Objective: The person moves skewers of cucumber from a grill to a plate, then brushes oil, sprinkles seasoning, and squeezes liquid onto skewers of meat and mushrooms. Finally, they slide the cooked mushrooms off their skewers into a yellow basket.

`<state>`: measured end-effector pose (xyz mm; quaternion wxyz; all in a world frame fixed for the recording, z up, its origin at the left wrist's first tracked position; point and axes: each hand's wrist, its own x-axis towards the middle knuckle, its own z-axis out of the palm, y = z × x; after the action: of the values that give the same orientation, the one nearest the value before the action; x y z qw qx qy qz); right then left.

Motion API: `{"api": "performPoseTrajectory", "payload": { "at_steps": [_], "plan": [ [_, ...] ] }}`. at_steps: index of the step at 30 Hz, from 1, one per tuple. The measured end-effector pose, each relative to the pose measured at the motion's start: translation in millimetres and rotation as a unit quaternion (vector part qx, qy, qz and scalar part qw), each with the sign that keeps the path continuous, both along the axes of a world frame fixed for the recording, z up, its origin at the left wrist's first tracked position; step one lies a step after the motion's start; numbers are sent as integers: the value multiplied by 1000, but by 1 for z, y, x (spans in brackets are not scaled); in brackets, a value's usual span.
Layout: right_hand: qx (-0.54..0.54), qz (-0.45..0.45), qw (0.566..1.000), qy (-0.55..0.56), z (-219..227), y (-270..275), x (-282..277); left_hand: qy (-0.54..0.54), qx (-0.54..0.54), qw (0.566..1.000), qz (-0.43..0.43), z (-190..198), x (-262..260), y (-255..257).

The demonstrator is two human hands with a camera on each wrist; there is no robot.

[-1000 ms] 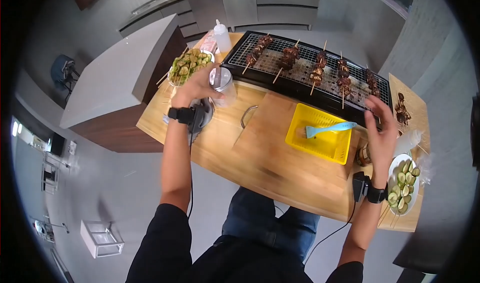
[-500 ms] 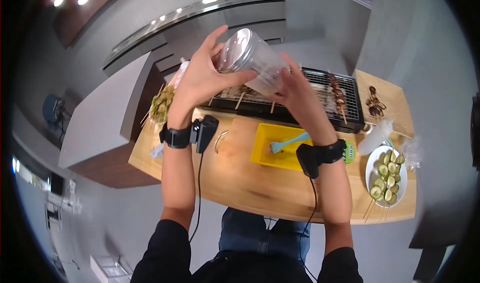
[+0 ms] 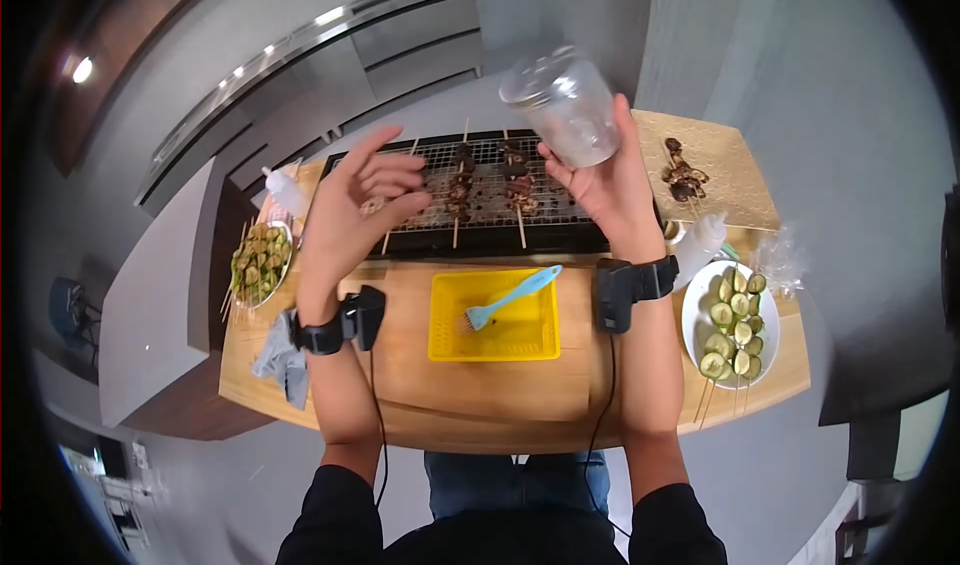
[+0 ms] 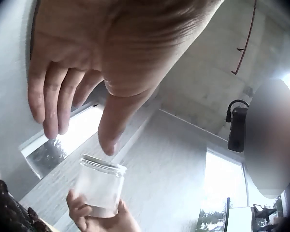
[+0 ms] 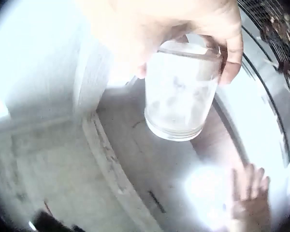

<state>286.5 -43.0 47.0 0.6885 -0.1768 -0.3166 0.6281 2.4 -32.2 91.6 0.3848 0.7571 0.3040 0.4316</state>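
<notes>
My right hand (image 3: 618, 193) grips a clear jar (image 3: 572, 115) near its bottom end, raised above the far side of the grill and tilted to the left. In the right wrist view, fingers and thumb wrap around the jar (image 5: 181, 92), whose walls look cloudy. A shiny ridged rim shows at the other end in the left wrist view. My left hand (image 3: 350, 200) holds nothing; its fingers are spread loosely over the left part of the grill, apart from the jar.
Meat skewers (image 3: 518, 180) lie on the black grill (image 3: 590, 233). A yellow basket (image 3: 545, 340) with a blue brush (image 3: 515, 293) sits in front. Plates of sliced-vegetable skewers stand left (image 3: 262, 265) and right (image 3: 735, 325). A squeeze bottle (image 3: 703, 240), grey cloth (image 3: 285, 357) and board (image 3: 725, 180) lie around.
The jar came up off the table's left side in the left hand, passed between both hands above the grill, and is now in the right hand alone. The left hand has let go and moved left.
</notes>
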Motion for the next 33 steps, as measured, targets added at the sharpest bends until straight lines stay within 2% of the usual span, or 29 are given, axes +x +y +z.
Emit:
{"api": "performPoseTrajectory", "payload": {
  "at_steps": [1,3,6,7,9,10,15,16,17,18,19,21,22,24,25,27,28,30,33],
  "plan": [
    [11,53,997,63,-4,0,8,0,-1,1000,-9,-2,-7,3],
    [-6,2,1000,30,-2,0,14,7,-11,1000,1,-1,-14,4],
    [17,94,989,111,7,-6,11,13,-13,1000,18,-5,-20,4],
    [10,90,991,101,8,-7,12,3,-19,1000,14,-6,-21,6],
    [16,45,998,48,8,-10,14,61,-21,998,26,-10,-20,11],
    [11,41,998,39,9,-10,15,64,9,997,39,-12,-17,14],
    [25,85,993,75,0,-2,17,121,16,989,82,-36,-17,34],
    [22,89,993,70,2,-3,17,180,54,979,84,-40,-17,38],
    [-10,-18,1000,-3,4,-6,19,239,90,963,85,-43,-18,41],
    [-40,-123,989,-78,5,-7,21,226,89,967,78,-45,-17,41],
    [-42,-245,958,-145,1,-3,26,222,82,968,83,-46,-17,40],
    [-15,-163,984,-63,2,-7,44,251,81,962,67,-48,-17,39],
    [-19,-162,984,-69,3,-8,49,246,75,964,67,-50,-16,40],
    [-7,-98,994,-46,5,-15,57,289,84,952,61,-54,-12,39],
    [-8,-101,994,-50,3,-16,59,285,83,953,57,-56,-9,39],
    [-50,-207,970,-118,-6,-8,62,266,42,963,13,-57,-6,37],
    [-50,-311,928,-198,-10,-2,56,264,43,963,13,-57,-4,36],
    [-53,-338,918,-200,-12,0,51,248,80,965,14,-58,-2,34],
    [-62,-370,907,-189,-14,3,45,249,78,965,24,-47,2,27]
  ]
}}
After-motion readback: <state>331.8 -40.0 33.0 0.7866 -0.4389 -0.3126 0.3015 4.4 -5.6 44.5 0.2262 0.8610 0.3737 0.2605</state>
